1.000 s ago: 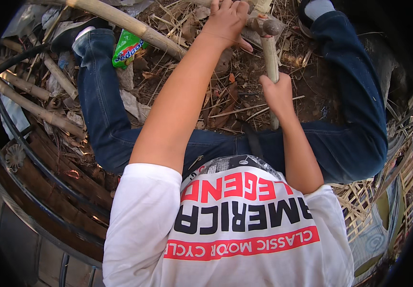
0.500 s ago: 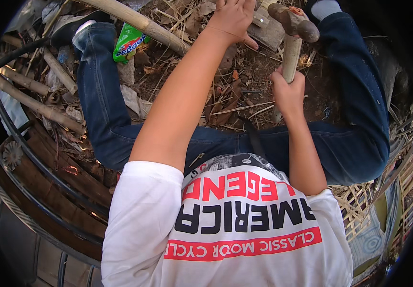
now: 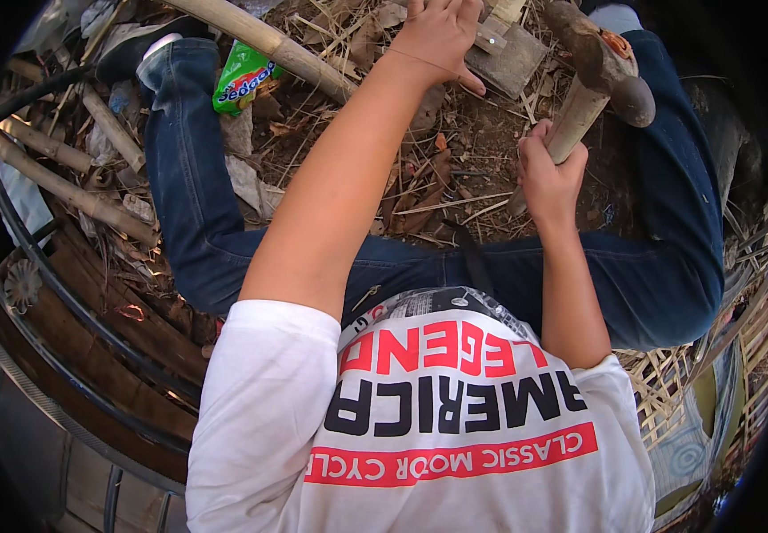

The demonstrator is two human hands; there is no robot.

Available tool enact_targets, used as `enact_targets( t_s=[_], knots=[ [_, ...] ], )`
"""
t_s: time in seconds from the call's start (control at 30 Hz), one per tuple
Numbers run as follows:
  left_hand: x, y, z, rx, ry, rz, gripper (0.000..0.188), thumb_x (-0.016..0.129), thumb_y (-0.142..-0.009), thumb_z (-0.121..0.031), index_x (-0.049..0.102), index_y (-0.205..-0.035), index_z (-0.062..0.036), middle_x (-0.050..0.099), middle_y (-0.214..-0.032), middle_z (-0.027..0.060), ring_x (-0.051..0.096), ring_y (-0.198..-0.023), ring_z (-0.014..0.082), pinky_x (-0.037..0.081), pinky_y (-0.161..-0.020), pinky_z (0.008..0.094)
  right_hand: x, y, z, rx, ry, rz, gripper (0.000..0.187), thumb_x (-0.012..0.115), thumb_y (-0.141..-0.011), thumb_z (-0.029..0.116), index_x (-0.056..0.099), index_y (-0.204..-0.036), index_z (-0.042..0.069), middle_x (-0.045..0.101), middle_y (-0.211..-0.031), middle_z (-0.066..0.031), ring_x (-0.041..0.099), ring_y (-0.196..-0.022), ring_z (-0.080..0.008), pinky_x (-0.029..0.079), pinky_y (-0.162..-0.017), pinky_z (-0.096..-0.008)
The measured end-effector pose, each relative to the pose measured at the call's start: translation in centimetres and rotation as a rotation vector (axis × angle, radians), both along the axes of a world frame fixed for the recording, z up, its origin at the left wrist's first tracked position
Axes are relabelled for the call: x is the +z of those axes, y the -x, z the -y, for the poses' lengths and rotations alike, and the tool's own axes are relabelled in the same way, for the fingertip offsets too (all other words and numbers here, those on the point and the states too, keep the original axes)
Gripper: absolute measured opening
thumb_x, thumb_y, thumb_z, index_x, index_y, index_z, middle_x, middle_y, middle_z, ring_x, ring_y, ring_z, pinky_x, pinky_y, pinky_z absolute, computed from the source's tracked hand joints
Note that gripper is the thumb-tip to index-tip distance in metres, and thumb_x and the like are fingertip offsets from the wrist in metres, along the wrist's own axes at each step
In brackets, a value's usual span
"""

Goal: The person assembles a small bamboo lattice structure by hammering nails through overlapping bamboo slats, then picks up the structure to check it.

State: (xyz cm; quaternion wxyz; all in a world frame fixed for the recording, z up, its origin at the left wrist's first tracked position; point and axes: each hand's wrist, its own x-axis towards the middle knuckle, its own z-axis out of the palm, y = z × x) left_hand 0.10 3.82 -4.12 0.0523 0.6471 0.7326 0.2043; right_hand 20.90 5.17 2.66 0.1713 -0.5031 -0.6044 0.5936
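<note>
My right hand point(image 3: 551, 173) is closed round the pale handle of a wooden mallet point(image 3: 578, 115). The mallet's dark, rounded, knobbly head points up and to the right, over the bare soil beside my right leg. At the top edge my left hand point(image 3: 437, 43) reaches forward with its thumb stretched out to the right. Its other fingers run out of the picture, so whatever they may hold is hidden. Just right of that hand lies a flat greyish wooden block point(image 3: 513, 62), with a pale wood piece point(image 3: 504, 12) and a small shiny metal part point(image 3: 491, 39) against it.
My jeans-clad legs point(image 3: 190, 160) spread around the work spot. A bamboo pole point(image 3: 268, 44) slants in from the upper left, near a green snack wrapper point(image 3: 244, 78). Dry leaves and straw litter the soil. A black metal frame point(image 3: 73, 311) curves along the left; woven bamboo strips point(image 3: 668, 391) lie at right.
My right hand has shifted slightly right. The mallet's head has swung right and toward me, away from the wooden block. My left hand has hardly moved.
</note>
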Motion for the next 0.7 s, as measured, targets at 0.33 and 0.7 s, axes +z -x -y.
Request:
enact_targets(
  t_s=[0.33,0.7],
  knots=[
    [0.2,0.0,-0.5,0.006,0.088,0.001,0.114,0.086,-0.038,-0.057,0.036,-0.123,0.0018,0.051,-0.115,0.017,0.044,-0.113,0.0351,0.022,-0.105,0.0528,-0.8,-0.2,0.0,0.056,0.041,0.208,0.025,0.061,-0.076,0.019,0.057,-0.066,-0.004,0.052,-0.053,-0.0065,0.051,-0.05,-0.0144,0.04,-0.05,-0.0332],
    [0.2,0.1,0.0,0.032,0.066,0.019,0.114,0.087,-0.039,-0.055,0.035,-0.124,0.0003,0.051,-0.111,0.0142,0.044,-0.112,0.0329,0.023,-0.105,0.051,-1.6,0.3,0.9,0.094,0.012,0.194,0.02,0.059,-0.078,0.014,0.056,-0.067,-0.003,0.051,-0.055,-0.0044,0.049,-0.055,-0.01,0.039,-0.051,-0.0307]
  ],
)
